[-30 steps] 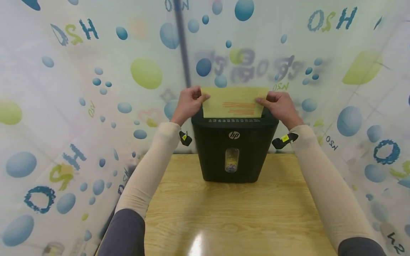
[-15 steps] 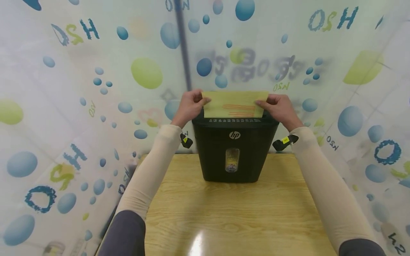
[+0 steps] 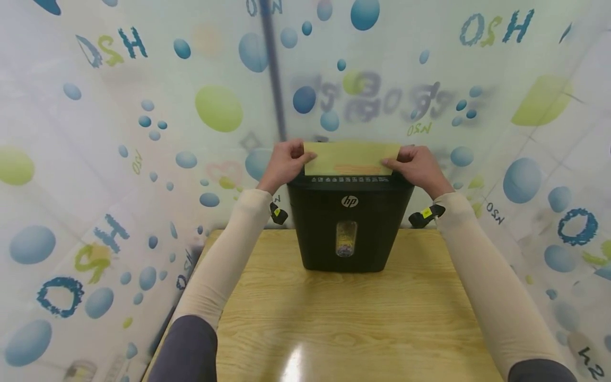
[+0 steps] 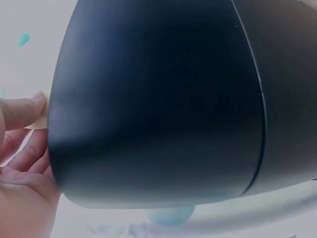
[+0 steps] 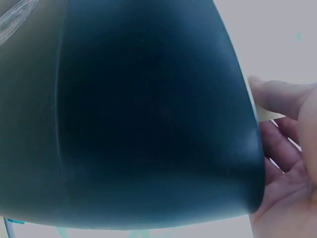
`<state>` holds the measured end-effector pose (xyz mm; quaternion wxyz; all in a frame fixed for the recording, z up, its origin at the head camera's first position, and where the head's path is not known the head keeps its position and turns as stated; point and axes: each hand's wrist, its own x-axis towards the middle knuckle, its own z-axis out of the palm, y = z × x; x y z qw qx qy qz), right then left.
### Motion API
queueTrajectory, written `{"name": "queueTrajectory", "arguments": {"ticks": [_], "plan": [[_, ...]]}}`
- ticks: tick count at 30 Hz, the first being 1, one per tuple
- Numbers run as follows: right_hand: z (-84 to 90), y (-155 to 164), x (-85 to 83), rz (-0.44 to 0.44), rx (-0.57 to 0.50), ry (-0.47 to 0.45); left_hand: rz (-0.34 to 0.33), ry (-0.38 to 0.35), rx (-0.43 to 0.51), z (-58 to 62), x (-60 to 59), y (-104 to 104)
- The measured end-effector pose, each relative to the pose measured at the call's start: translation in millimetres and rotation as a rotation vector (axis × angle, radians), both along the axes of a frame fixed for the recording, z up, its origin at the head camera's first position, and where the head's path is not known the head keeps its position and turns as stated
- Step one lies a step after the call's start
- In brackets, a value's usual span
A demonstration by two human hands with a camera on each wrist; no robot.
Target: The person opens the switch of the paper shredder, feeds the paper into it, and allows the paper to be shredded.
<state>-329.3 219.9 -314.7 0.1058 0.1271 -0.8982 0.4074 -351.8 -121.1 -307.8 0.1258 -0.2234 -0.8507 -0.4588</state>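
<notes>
A yellow sheet of paper [image 3: 350,155] with orange lines stands upright in the top slot of a black HP paper shredder [image 3: 324,223]. My left hand [image 3: 285,164] pinches the sheet's left edge between thumb and fingers. At the opposite edge, my right hand [image 3: 422,168] pinches it the same way. The sheet's lower part is hidden inside the machine. In the left wrist view, the left hand [image 4: 27,148] shows beside the shredder's side with a bit of paper under the thumb. The right wrist view has the right hand [image 5: 287,144] likewise at the shredder's other side.
The shredder stands at the back of a wood-grain table [image 3: 353,323]. A small window [image 3: 346,239] in its front shows shredded bits. A patterned curtain [image 3: 219,63] with bubbles and lettering surrounds the table on the back and sides.
The yellow sheet has sunk lower into the shredder, and fewer of its orange lines show above the slot. Both hands have moved down slightly with it, still pinching its edges.
</notes>
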Motion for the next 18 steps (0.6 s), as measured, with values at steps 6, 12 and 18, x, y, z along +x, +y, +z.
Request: {"name": "queueTrajectory", "arguments": {"ticks": [6,12,18], "plan": [[1.9,-2,1.8,0.009,0.029,0.015,0.004,-0.057,-0.031,-3.1,0.3,-1],[6.1,-1,4.1,0.031,0.049,-0.022,-0.01,-0.087,-0.051,-3.0,-0.8,1],[10.9,-1,6.3,0.05,0.107,-0.066,-0.032,-0.081,-0.086,-1.2,1.8,3]]}}
